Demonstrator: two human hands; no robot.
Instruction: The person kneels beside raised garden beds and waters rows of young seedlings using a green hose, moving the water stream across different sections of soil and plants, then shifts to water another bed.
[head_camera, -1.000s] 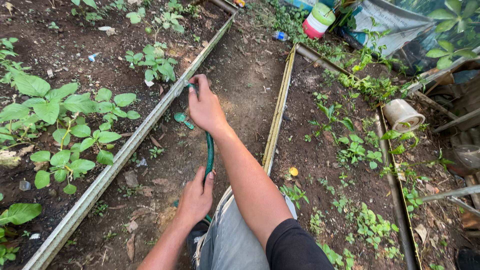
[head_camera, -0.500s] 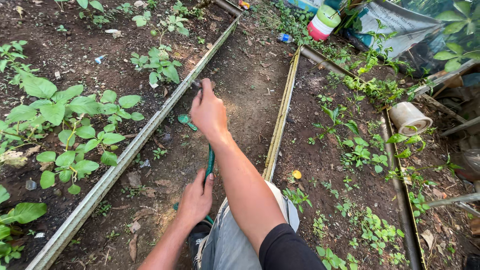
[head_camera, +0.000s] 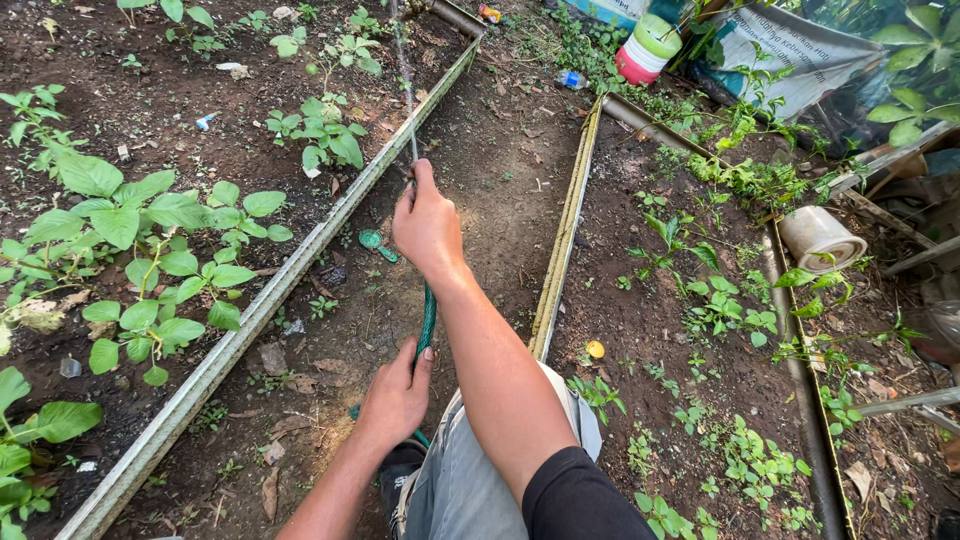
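My right hand (head_camera: 428, 225) is stretched forward over the dirt path and grips the end of a green garden hose (head_camera: 427, 320). A thin jet of water (head_camera: 404, 70) shoots from it up toward the far end of the left bed. My left hand (head_camera: 395, 400) holds the same hose lower down, close to my grey-trousered knee (head_camera: 480, 480). The hose runs between the two hands and disappears behind my leg.
A raised bed with leafy green plants (head_camera: 140, 230) lies left behind a concrete edging (head_camera: 250, 320). A second bed with small seedlings (head_camera: 720, 310) lies right of a yellowish border strip (head_camera: 562, 240). A white pot (head_camera: 822, 238), a red-and-green container (head_camera: 645, 50) and a small bottle (head_camera: 570, 78) lie at the back.
My right hand has lifted slightly and pushed forward along the path, and the water jet is now visible. My left hand stays on the hose near my knee.
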